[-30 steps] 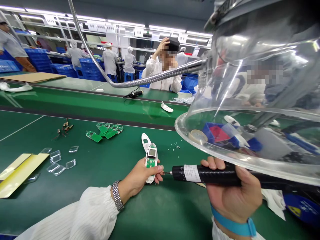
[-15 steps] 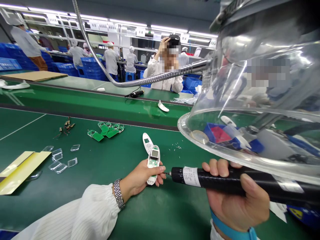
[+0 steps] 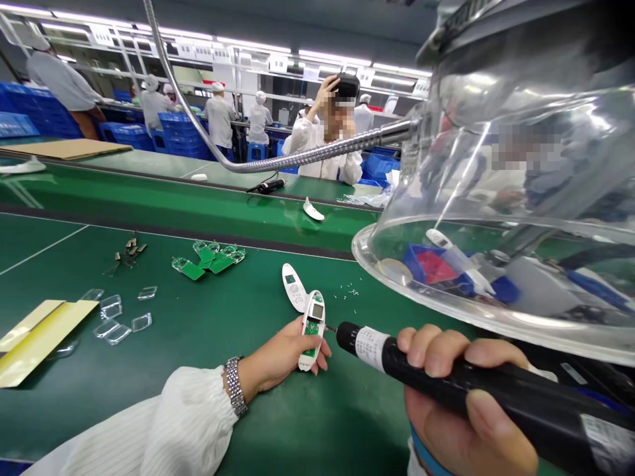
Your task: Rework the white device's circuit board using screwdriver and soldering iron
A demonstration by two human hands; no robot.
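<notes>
My left hand (image 3: pixel 285 354) is closed around a white oval handheld-device housing (image 3: pixel 314 314), whose green circuit board and small grey screen face up. Its thumb lies across the lower part of the board. In my right hand (image 3: pixel 461 396) is a black electric screwdriver (image 3: pixel 371 347) with a white label. The thin bit points left and ends close to the housing's right edge; whether it touches is hard to tell. Just behind the housing lies a white oval cover (image 3: pixel 294 288) on the green table. Several tiny screws (image 3: pixel 350 291) are scattered to its right.
Green circuit boards (image 3: pixel 211 258), clear plastic windows (image 3: pixel 112 307), small wired parts (image 3: pixel 129 251) and a yellow sheet (image 3: pixel 44 340) lie leftward. A clear dome (image 3: pixel 496 264) on a metal gooseneck (image 3: pixel 278 164) overhangs the right. Beyond, a green conveyor carries a white piece (image 3: pixel 313 210); a person sits opposite.
The housing has tilted and shifted slightly right in my left hand. The screwdriver's rear end has dropped, so it now slants upward toward the housing. The white piece on the conveyor has moved left.
</notes>
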